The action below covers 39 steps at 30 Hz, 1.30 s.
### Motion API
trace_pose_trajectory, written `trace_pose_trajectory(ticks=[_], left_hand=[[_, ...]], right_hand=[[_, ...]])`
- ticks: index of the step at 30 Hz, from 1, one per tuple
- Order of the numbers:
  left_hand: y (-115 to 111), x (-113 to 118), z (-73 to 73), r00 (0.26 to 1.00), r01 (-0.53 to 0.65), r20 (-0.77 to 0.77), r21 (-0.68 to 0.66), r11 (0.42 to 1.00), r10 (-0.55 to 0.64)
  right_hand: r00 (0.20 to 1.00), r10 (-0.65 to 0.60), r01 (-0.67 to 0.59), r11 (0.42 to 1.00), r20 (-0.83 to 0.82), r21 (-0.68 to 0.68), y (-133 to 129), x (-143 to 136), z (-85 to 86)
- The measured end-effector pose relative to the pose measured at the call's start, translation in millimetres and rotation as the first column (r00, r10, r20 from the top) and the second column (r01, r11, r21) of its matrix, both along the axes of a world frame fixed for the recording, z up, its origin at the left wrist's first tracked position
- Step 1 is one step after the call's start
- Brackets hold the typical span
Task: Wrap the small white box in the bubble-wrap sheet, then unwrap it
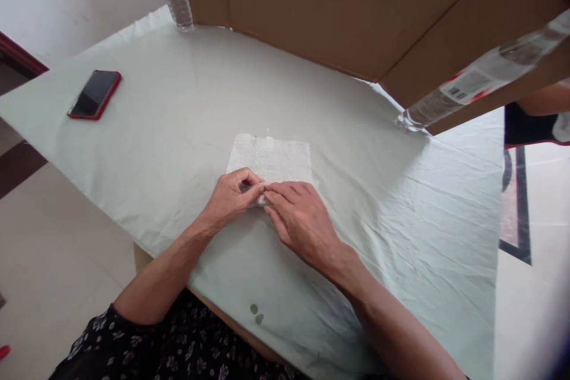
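A white, roughly rectangular piece of thin gauze-like cloth (271,157) lies flat on the covered table, its far part uncovered. At its near edge my left hand (234,193) has thumb and forefinger pinched together on the cloth. My right hand (298,211) lies across the near right part, fingers close together over the edge and thumb on the near side. The fingertips of both hands meet at the middle of that edge. Something pale, perhaps a folded or rolled bit of the cloth, shows between them, mostly hidden by the fingers.
A pale green tablecloth (146,148) covers the table. To the left lies a phone in a red case (95,95). A large cardboard panel (303,6) stands at the back, with a clear bottle (178,3) at its left and a taller bottle stack (472,80) leaning at right. Another person's arm (545,100) shows beyond.
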State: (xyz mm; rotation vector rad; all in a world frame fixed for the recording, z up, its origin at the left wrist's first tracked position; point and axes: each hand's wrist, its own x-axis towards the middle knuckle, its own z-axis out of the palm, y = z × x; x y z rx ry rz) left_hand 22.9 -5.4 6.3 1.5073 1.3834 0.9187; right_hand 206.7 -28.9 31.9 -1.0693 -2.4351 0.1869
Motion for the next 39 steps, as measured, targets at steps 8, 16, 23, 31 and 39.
trace_pose_trajectory(ticks=[8,16,23,31,39], left_hand=[[-9,-33,10.1,0.978,0.126,-0.160,-0.050,0.991,-0.132],[-6,-33,-0.6,0.917,-0.147,-0.370,0.026,0.989,0.146],[-19,-44,6.3,0.848,-0.242,-0.482,0.019,0.970,0.221],[-27,-49,17.0,0.798,-0.288,-0.585,-0.157,0.945,0.146],[-27,-27,6.6,0.935,-0.352,-0.142,-0.272,0.896,0.325]], right_hand=[[0.974,-0.036,0.030,0.999,0.224,0.032,1,-6,-12.9],[0.958,-0.088,0.061,0.992,0.271,0.107,-2,-12,-18.9],[0.945,-0.139,0.082,0.977,0.295,0.199,-1,-17,-28.1],[0.946,-0.188,0.126,0.964,0.266,0.233,-1,-22,-36.7],[0.949,-0.189,0.131,0.964,0.252,0.232,-3,-23,-40.7]])
